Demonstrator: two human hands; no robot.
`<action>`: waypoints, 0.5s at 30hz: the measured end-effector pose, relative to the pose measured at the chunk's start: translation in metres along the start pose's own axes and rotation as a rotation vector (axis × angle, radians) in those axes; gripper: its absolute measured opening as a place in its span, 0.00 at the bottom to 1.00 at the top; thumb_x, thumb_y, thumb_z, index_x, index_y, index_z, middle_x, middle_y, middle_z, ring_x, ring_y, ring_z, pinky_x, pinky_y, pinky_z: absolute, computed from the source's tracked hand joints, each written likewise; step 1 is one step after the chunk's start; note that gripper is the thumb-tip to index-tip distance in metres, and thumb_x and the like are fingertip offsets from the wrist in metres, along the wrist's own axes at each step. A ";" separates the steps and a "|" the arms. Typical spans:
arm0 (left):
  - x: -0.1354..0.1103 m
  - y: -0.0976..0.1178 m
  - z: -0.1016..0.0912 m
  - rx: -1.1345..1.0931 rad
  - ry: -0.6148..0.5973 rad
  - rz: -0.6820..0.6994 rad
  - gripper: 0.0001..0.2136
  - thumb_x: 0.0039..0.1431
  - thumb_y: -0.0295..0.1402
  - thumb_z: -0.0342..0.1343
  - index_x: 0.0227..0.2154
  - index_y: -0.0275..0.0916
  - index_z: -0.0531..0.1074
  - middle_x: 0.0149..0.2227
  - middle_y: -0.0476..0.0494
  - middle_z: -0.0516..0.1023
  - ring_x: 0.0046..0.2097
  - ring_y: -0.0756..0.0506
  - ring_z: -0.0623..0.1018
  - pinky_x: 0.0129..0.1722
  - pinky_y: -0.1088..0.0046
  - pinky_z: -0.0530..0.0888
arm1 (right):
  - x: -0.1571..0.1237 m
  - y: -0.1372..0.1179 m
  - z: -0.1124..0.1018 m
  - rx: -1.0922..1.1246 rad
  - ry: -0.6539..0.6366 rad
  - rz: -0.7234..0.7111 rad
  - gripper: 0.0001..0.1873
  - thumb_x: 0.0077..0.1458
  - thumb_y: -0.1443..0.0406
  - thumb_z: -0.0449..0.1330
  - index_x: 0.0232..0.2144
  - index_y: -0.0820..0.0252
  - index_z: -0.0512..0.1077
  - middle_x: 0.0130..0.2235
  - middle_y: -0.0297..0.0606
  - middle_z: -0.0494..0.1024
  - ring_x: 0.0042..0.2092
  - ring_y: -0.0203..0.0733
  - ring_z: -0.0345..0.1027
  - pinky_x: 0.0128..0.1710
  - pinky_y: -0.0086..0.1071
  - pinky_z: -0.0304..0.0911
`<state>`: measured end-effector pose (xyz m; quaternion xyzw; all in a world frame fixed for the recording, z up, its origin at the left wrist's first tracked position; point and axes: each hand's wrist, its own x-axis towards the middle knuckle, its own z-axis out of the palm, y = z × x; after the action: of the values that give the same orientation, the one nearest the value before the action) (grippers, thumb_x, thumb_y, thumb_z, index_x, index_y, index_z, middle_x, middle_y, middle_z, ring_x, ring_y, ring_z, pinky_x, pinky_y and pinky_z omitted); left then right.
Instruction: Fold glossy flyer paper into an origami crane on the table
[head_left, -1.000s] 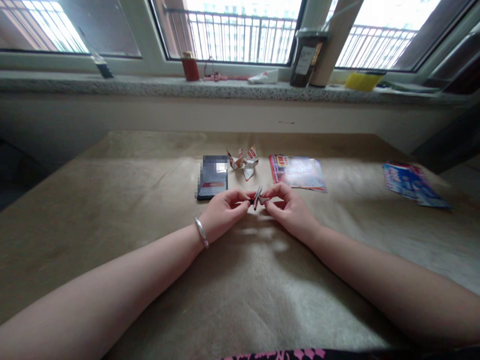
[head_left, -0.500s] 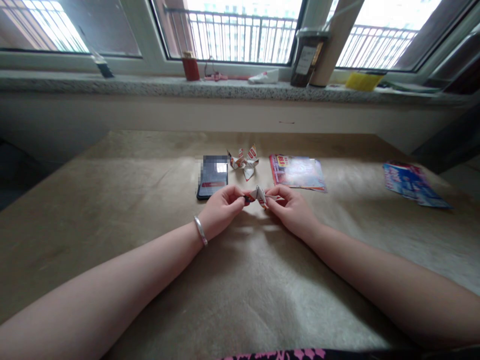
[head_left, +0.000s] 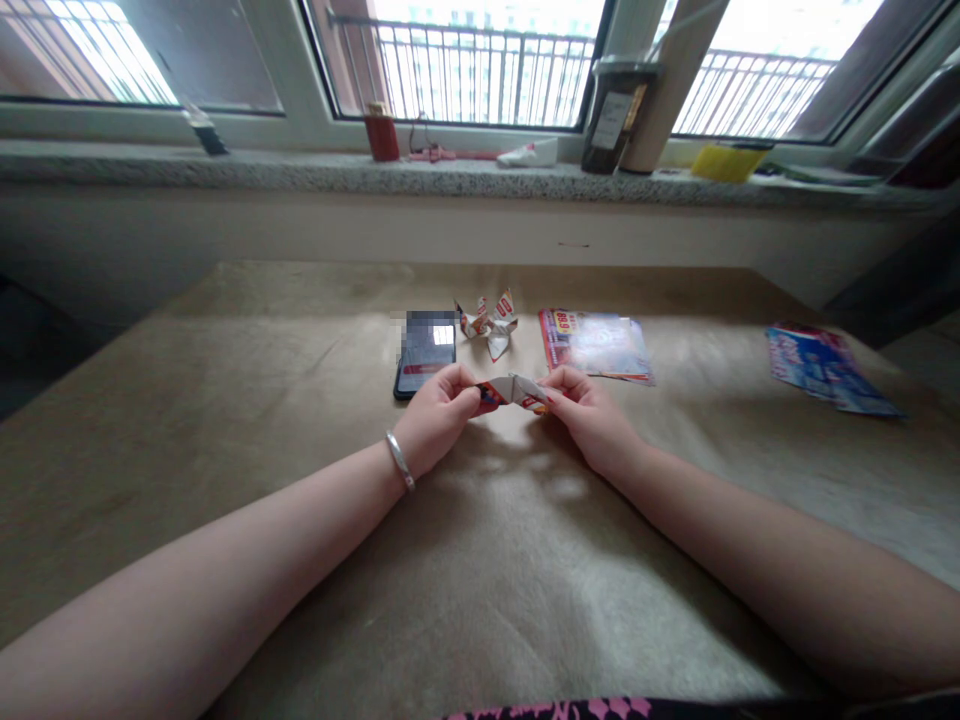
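A small folded piece of printed paper (head_left: 512, 390) is held between both hands just above the tan table (head_left: 225, 420). My left hand (head_left: 435, 415), with a silver bangle at the wrist, pinches its left end. My right hand (head_left: 589, 415) pinches its right end. The paper is stretched out flat and wide between the fingertips. A finished folded paper figure (head_left: 489, 322) in the same red and white print lies a little beyond the hands.
A dark phone (head_left: 426, 352) lies left of the figure. A printed leaflet (head_left: 596, 345) lies to the right, another blue one (head_left: 825, 368) near the right edge. The window sill (head_left: 300, 172) holds a red cup, a dark jar and a yellow item.
The folded paper, held upright and narrow a second ago, has been pulled open sideways between my hands. Both hands have moved slightly farther from me.
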<state>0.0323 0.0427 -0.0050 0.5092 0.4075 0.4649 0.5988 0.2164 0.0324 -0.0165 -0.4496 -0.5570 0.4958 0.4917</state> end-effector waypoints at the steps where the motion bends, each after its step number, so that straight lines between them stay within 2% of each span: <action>1: 0.000 0.000 0.000 -0.004 0.001 -0.003 0.09 0.46 0.29 0.57 0.23 0.36 0.60 0.25 0.52 0.73 0.31 0.53 0.76 0.37 0.76 0.73 | 0.000 -0.001 0.000 0.025 0.001 0.009 0.14 0.45 0.55 0.62 0.24 0.58 0.64 0.26 0.30 0.72 0.28 0.33 0.64 0.32 0.30 0.59; 5: 0.000 -0.001 0.000 -0.024 0.002 -0.028 0.10 0.47 0.31 0.56 0.24 0.36 0.59 0.26 0.53 0.72 0.31 0.53 0.76 0.39 0.74 0.74 | -0.001 -0.002 0.001 0.058 0.003 0.038 0.15 0.45 0.55 0.62 0.24 0.57 0.63 0.25 0.29 0.71 0.27 0.33 0.63 0.30 0.29 0.59; 11: -0.002 -0.001 -0.001 -0.020 -0.061 -0.018 0.08 0.49 0.32 0.55 0.26 0.36 0.61 0.30 0.50 0.74 0.34 0.51 0.77 0.41 0.72 0.73 | 0.000 -0.001 0.003 -0.128 -0.015 0.061 0.15 0.44 0.53 0.63 0.28 0.58 0.68 0.29 0.32 0.75 0.28 0.35 0.66 0.29 0.30 0.59; 15: -0.001 -0.002 0.000 0.154 -0.099 0.059 0.09 0.49 0.33 0.58 0.31 0.36 0.64 0.30 0.49 0.74 0.34 0.51 0.75 0.37 0.75 0.71 | -0.001 -0.002 0.006 -0.205 -0.043 0.053 0.15 0.45 0.54 0.62 0.27 0.59 0.71 0.28 0.34 0.75 0.28 0.35 0.65 0.28 0.30 0.59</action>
<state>0.0325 0.0415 -0.0072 0.5878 0.3968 0.4241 0.5632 0.2108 0.0303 -0.0143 -0.5014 -0.6032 0.4583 0.4180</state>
